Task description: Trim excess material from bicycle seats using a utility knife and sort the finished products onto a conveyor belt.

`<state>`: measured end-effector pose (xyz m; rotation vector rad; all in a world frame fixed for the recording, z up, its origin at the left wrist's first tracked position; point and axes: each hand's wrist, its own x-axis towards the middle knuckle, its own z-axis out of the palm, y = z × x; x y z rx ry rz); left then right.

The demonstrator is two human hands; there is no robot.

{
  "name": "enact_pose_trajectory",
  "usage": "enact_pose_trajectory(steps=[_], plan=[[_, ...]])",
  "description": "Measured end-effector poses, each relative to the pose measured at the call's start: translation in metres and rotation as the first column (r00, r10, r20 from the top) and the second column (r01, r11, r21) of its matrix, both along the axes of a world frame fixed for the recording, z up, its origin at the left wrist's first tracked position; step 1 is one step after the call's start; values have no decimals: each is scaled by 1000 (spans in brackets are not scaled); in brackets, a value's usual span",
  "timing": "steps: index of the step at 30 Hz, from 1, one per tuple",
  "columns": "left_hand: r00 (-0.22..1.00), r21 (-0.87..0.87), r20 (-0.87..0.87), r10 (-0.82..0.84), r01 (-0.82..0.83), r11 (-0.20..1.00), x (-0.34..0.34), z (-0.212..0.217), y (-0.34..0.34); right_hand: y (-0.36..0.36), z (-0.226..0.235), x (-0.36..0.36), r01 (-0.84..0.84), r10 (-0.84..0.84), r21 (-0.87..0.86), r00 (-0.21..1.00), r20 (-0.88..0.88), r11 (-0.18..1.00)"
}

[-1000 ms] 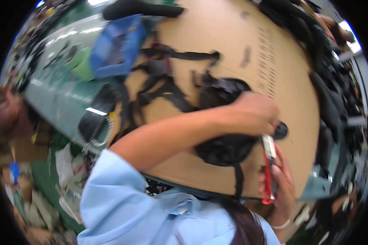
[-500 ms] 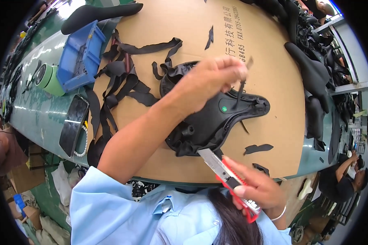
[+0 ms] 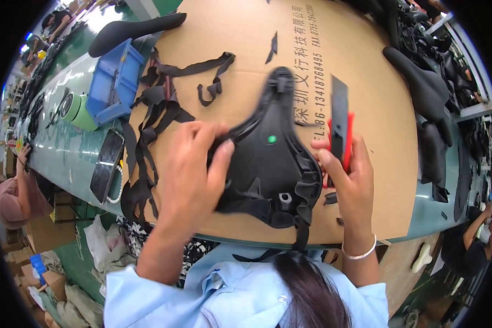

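A black bicycle saddle (image 3: 257, 169) lies underside up on cardboard, its narrow nose pointing away from me and a small green round sticker on its base. Loose cover material is gathered along its rim, and a strip hangs over the near table edge. My left hand (image 3: 194, 164), slightly blurred, is at the saddle's left edge with thumb and fingers apart; whether it presses on the rim I cannot tell. To the right of the saddle, my right hand (image 3: 350, 175) grips a red utility knife (image 3: 341, 136), its wide blade extended and pointing away, clear of the saddle.
Black offcut strips (image 3: 158, 104) are heaped left on the cardboard sheet (image 3: 388, 164). Beyond them are a blue bin (image 3: 115, 82), a green round container (image 3: 82, 111) and a phone (image 3: 106, 164). More black saddles (image 3: 421, 87) line the right side. Other people work nearby.
The saddle has turned so its nose points away instead of right. My left hand has come back from above it to its left edge. The knife has risen, blade now pointing away.
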<state>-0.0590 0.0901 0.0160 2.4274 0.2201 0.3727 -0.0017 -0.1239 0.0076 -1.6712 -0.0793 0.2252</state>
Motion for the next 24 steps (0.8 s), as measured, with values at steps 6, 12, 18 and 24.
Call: enact_pose_trajectory(steps=[6,12,18,24], plan=[[971,126,0,-241,239,963,-4,4,-68,-27,4,-6,-82,91,-155,994,54,984],[972,-169,-21,-233,226,959,-2,-22,-74,-65,9,-51,-42,259,-481,882,394,876],[970,-198,71,-232,241,950,-2,-28,-75,-55,36,-49,-111,579,-806,752,314,581],[981,-524,180,-74,159,837,-7,-33,-66,-58,44,-78,-111,576,-930,808,122,352]])
